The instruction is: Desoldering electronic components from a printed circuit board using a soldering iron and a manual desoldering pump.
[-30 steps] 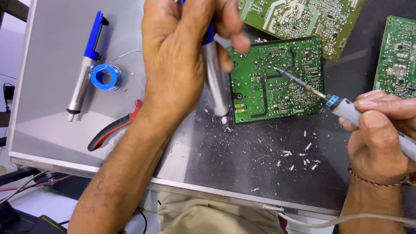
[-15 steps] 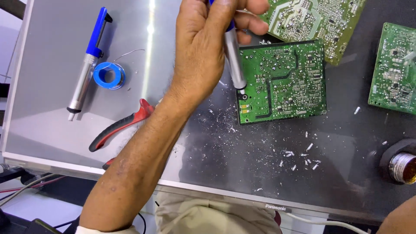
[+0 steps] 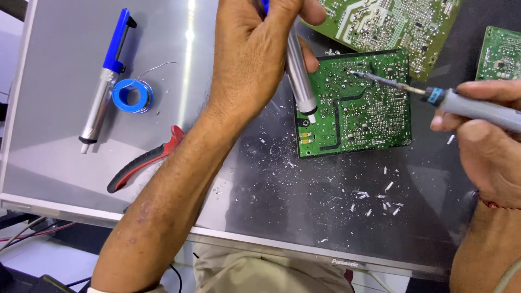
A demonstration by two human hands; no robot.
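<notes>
My left hand (image 3: 255,59) grips a silver desoldering pump (image 3: 300,81) upright, its white tip touching the left side of a green circuit board (image 3: 361,119). My right hand (image 3: 483,141) holds a grey soldering iron (image 3: 467,106) with a blue collar. The iron's metal tip rests on the upper part of the same board, to the right of the pump. The board lies solder side up on a dark flat panel (image 3: 304,206).
A second blue-and-silver desoldering pump (image 3: 106,81) and a blue solder spool (image 3: 133,96) lie at the left. Red-handled pliers (image 3: 144,163) sit beside my left forearm. Two more green boards (image 3: 391,24) (image 3: 499,54) lie at the top right. White debris bits (image 3: 377,198) are scattered below the board.
My right hand has come back into view with the soldering iron and set its tip on the board. My left hand and its pump stay at the board's left side.
</notes>
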